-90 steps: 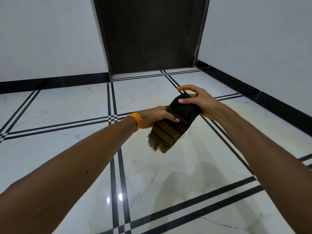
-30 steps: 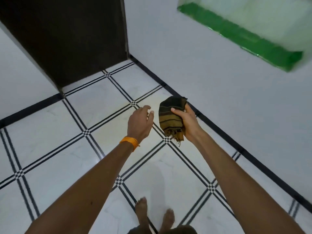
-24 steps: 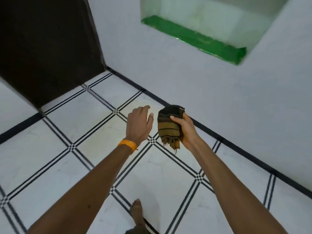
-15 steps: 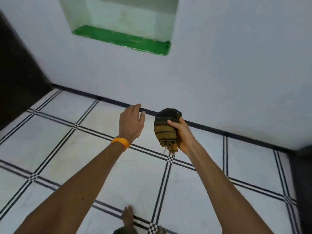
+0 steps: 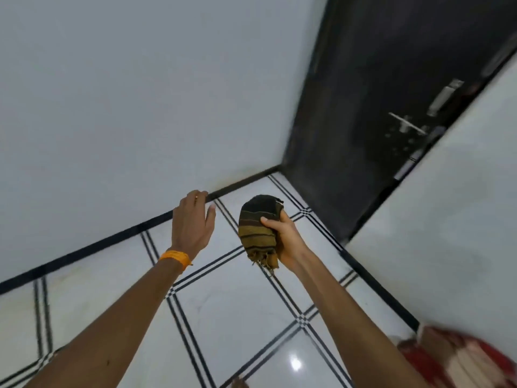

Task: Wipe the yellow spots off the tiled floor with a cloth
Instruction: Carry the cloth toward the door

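Your right hand [image 5: 285, 242] grips the folded striped cloth [image 5: 258, 228], thumb curled over it, up in the air well above the floor [image 5: 240, 312]. Your left hand [image 5: 193, 219] is just beside it, fingers spread and loose, holding nothing. No yellow spots show on the floor under your hands, so you may wipe the wrong place if you do not look well. The fringe [image 5: 264, 261] hangs loose below your right hand, so the cloth could slip open. No bucket or bowl is in view.
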`<state>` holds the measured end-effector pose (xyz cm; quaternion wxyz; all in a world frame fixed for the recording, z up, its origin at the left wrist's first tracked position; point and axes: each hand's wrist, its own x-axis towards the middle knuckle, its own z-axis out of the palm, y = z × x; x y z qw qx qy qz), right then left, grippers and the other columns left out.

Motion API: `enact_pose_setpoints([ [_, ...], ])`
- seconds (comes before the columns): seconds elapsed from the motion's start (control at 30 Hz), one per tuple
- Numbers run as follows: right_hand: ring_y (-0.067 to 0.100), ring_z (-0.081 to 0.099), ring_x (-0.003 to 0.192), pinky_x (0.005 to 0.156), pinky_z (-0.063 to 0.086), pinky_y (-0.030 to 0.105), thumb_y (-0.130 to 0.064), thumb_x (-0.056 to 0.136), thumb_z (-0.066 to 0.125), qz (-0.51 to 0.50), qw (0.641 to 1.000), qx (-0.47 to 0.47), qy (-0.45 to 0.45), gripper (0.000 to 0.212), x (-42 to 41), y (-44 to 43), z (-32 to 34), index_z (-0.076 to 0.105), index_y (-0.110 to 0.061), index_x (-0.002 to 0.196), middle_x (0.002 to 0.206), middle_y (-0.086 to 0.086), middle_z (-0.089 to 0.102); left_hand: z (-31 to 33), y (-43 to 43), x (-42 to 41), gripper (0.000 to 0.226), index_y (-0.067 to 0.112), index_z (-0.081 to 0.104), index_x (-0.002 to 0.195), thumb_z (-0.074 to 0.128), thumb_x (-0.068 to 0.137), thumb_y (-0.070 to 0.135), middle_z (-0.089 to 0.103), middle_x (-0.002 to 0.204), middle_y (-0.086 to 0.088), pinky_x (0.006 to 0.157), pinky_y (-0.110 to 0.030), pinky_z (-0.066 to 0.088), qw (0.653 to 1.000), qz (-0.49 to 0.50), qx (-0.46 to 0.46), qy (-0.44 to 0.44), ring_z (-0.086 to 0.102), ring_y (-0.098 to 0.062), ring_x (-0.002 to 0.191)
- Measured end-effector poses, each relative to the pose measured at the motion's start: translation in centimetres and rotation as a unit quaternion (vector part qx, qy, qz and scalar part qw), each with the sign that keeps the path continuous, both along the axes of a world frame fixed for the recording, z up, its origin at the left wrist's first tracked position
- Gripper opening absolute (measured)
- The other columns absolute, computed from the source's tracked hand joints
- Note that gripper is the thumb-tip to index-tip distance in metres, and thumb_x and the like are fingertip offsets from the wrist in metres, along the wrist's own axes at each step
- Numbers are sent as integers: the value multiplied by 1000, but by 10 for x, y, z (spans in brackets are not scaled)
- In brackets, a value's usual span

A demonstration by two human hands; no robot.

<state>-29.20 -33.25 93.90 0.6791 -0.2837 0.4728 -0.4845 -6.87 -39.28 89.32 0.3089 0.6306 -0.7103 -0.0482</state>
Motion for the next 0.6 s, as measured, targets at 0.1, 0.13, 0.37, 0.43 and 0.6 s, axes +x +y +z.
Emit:
enact_pose_setpoints([
  [0.1, 29, 72, 101, 80, 59, 38, -4, 97, 61, -95, 995, 7, 8, 40, -78, 36, -6, 60, -19, 133, 123, 18, 70, 0, -4, -87, 34, 7, 55, 126, 48, 100, 28, 57, 128, -15, 89, -49, 49, 996, -91, -5, -15, 57, -35, 111],
  [0.13, 28, 72, 100, 79, 59, 38, -4, 97, 61, -121, 993, 13, 6, 38, -99, 48, -8, 60, -19, 131, 121, 17, 71, 1, -2, -114, 35, 7, 55, 127, 48, 100, 29, 56, 131, -15, 90, -50, 49, 994, -111, 0, -17, 56, -35, 114],
  [0.37, 28, 73, 98, 79, 61, 39, -9, 98, 61, -289, 957, 30, 19, 33, -279, 143, -11, 57, -21, 129, 117, 14, 73, 5, 40, -337, 40, 9, 54, 132, 49, 99, 31, 55, 136, -13, 96, -46, 47, 961, -275, -7, -43, 55, -31, 120],
  [0.43, 30, 73, 101, 80, 60, 40, -7, 97, 62, -326, 945, 31, 8, 36, -327, 168, -15, 58, -21, 130, 117, 13, 73, 1, 54, -395, 38, 10, 55, 131, 50, 99, 31, 57, 133, -12, 95, -45, 49, 950, -311, -8, -36, 56, -30, 118],
  [0.6, 36, 72, 103, 87, 57, 54, 2, 96, 57, -385, 922, 30, -7, 38, -448, 235, -30, 58, -19, 128, 115, 16, 74, -11, 96, -543, 35, 7, 57, 124, 50, 99, 29, 60, 123, -13, 88, -49, 52, 922, -386, 10, -33, 59, -31, 110],
])
